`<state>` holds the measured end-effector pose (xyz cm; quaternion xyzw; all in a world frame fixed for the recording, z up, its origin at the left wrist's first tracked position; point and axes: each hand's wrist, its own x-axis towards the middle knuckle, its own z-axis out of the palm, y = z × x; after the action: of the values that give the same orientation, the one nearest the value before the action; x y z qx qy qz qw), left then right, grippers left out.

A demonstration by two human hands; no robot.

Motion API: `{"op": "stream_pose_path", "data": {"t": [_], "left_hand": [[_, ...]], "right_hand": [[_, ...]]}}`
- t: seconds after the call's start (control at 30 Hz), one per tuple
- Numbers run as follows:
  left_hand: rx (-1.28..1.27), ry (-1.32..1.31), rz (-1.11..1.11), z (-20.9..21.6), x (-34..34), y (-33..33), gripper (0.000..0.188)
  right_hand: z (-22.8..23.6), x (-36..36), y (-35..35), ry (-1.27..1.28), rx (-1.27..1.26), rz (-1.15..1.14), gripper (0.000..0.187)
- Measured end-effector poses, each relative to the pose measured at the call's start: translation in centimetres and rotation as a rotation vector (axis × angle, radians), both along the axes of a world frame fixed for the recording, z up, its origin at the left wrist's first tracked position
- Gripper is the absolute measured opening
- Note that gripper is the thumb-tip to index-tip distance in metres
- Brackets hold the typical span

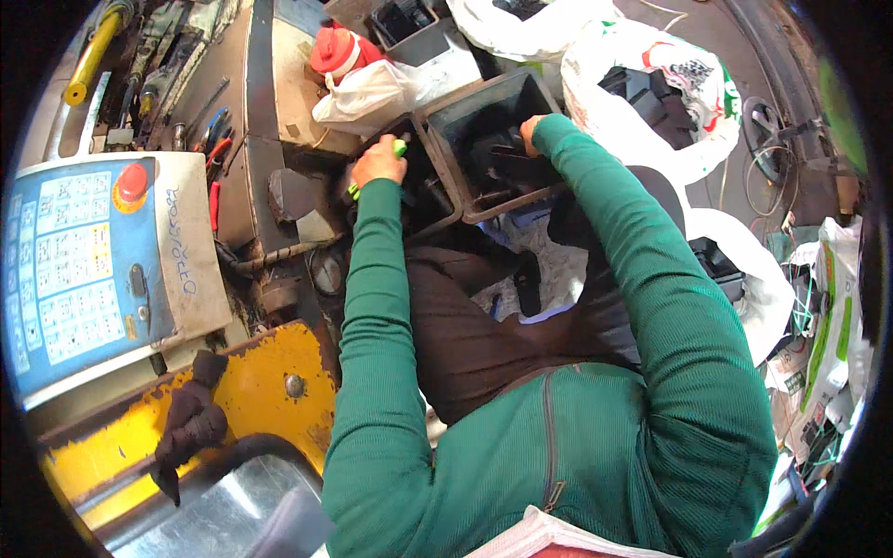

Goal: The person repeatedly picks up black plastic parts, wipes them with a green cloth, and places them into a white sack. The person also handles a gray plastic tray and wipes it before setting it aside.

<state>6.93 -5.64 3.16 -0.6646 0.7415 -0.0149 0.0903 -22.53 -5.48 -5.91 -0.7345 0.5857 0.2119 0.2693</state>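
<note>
My left hand (379, 162) is closed around a bright green-handled tool (400, 148), whose working end I cannot make out. It is above the left edge of a dark, narrow bin (451, 191). To the right stands a wider grey bin (453, 113) with black plastic pieces (517, 169) inside. My right hand (531, 136) is at that bin's right side, fingers curled and partly hidden by the green sleeve. Whatever those fingers grip is hidden.
White sacks (595, 102) of black parts stand at the right. A blue control panel (70, 270) with a red button (131, 182) and a yellow machine part (288, 372) are on the left. A red-and-white bundle (342, 54) lies beyond the bins.
</note>
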Motion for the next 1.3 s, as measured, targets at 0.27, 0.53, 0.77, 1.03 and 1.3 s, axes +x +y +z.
{"op": "stream_pose_path", "data": {"t": [0.27, 0.53, 0.77, 1.03, 1.3], "left_hand": [[-0.499, 0.954, 0.192, 6.6, 2.3, 4.4, 0.043], [-0.451, 1.355, 0.170, 5.3, 4.4, 4.8, 0.044], [-0.526, 1.261, 0.399, 6.3, 4.5, 6.1, 0.047], [-0.661, 1.185, 0.349, 6.1, 5.3, 5.7, 0.038], [-0.621, 1.410, 0.373, 5.6, 5.3, 5.0, 0.036]], "right_hand": [[20.7, -12.9, 12.9, -0.634, -0.461, -0.149, 0.044], [19.2, -29.4, 41.5, 0.232, -0.062, -0.562, 0.047], [20.4, -6.8, 23.7, -0.821, -0.698, -0.314, 0.033], [4.7, 18.1, 5.8, -0.352, -0.470, 0.149, 0.030], [11.6, 12.1, 5.5, -0.651, -0.461, 0.035, 0.024]]}}
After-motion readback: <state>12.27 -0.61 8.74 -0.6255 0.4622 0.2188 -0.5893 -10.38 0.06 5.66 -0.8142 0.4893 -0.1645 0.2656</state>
